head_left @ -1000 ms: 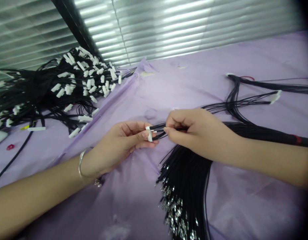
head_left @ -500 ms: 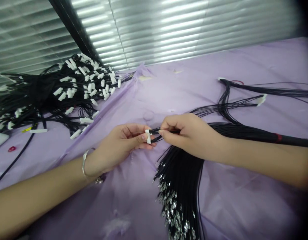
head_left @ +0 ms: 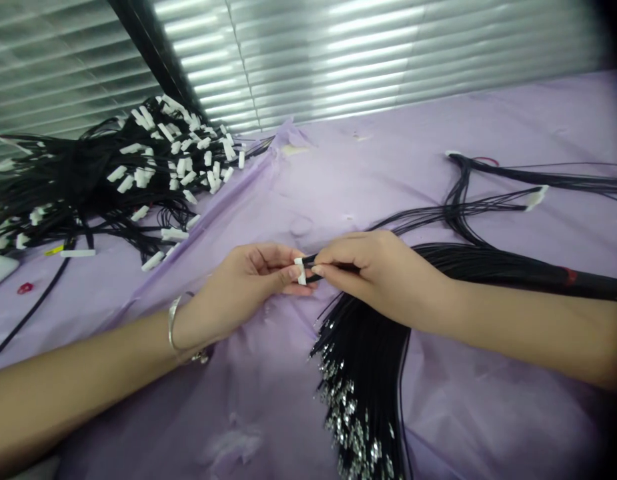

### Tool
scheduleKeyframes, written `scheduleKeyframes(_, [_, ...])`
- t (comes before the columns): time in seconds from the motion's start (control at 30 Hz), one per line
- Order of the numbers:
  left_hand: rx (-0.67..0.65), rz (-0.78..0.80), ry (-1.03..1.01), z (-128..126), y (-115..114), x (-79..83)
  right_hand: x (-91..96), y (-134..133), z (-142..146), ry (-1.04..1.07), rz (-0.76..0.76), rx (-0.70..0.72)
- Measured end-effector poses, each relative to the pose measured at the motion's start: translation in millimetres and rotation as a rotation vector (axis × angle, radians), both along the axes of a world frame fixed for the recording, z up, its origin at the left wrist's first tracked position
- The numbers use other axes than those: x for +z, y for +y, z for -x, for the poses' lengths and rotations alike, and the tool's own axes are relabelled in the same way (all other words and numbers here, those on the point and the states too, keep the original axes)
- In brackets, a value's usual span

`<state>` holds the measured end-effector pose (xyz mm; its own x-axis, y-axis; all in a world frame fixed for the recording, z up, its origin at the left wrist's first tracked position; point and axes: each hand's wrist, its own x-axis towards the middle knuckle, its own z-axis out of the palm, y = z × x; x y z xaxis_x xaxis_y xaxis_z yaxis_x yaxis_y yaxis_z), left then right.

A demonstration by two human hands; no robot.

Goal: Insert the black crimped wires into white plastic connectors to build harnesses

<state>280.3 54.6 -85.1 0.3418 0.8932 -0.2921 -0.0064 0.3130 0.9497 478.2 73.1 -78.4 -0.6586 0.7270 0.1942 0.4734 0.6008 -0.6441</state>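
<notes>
Connector (head_left: 301, 272), small and white, sits near the middle of the view, held over the worktop (head_left: 283, 400) between the person's two hands. The left hand (head_left: 243, 273) has its grip pinching that piece, thumb on the near face and fingers behind it, with some fingertips showing past its right side. Black wires (head_left: 309, 259) run from the connector's right side to the right hand (head_left: 375, 267), whose grip pinches them between thumb and forefinger just beside the connector; how far any wire end goes in is too small to tell. A silvery bracelet (head_left: 173, 323) circles the left wrist. Below the right hand, a thick bundle (head_left: 371, 360) of loose black wires fans down toward the near edge of the view, ending in shiny metal terminals (head_left: 351, 407). Past the right wrist, a red band (head_left: 569, 277) crosses a gathered length of black wires. Farther back on the right lie more wires, one group ending in a whitish connector (head_left: 537, 198). On the left, well apart from the hands, a heap (head_left: 78, 170) of black cables with many white ends lies before the blinds (head_left: 358, 53). Near it are a yellow tag (head_left: 54, 251) and a small red item (head_left: 25, 289). Purple sheeting, wrinkled in places, covers the worktop
</notes>
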Motion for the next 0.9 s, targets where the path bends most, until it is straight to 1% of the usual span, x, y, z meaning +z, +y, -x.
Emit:
scheduleKeyframes(0.3, [0.022,-0.064,0.047,-7.7,-6.7,8.3,-0.9,-1.6,3.1,0.001,-0.042,-0.021])
scheduleKeyframes(0.5, [0.038,-0.083,0.066,-8.4,-8.4,7.2,-1.5,-1.9,4.5,-0.034,-0.096,-0.026])
scheduleKeyframes(0.63, [0.047,-0.085,0.063,-8.1,-8.2,7.6,-2.6,-2.6,4.7,-0.077,-0.104,-0.026])
scheduleKeyframes(0.8, [0.026,-0.081,0.059,-5.7,-7.6,8.1,2.7,-3.9,4.4,-0.141,-0.108,-0.064])
scheduleKeyframes(0.9, [0.021,-0.083,0.056,-3.6,-7.2,6.5,6.9,-2.6,3.5,-0.125,-0.094,-0.074])
